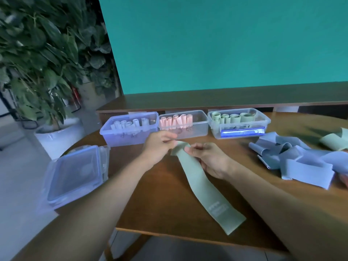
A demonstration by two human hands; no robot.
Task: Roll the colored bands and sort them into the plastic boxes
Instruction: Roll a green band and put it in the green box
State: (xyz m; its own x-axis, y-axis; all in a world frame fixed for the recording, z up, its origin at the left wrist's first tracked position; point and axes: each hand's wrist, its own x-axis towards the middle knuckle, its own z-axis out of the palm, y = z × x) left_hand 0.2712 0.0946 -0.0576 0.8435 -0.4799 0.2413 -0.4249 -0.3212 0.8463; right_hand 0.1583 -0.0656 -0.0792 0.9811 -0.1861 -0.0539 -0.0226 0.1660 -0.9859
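Right in the middle of the frame, both hands were working the far end of a long green band (205,187). Left hand (158,146) had its fingers pinched on the very tip, and the right hand (209,159) was clamped on the band just beside it, thumb on top. Rest of the band trailed down toward the lower center and lay flat on the wooden surface (165,200), some pale print near its loose end.

Across the upper middle sat three clear plastic boxes side by side: the left box (130,129) had whitish rolls, the middle box (184,123) pink rolls, and the right box (239,123) green rolls.

Over at the right edge was a messy pile of blue bands (301,159), with another green band (335,141) just behind it. Lower left had a couple of box lids (75,172) stacked at the surface's edge. Leafy plant in a white pot (56,136) in the upper left.
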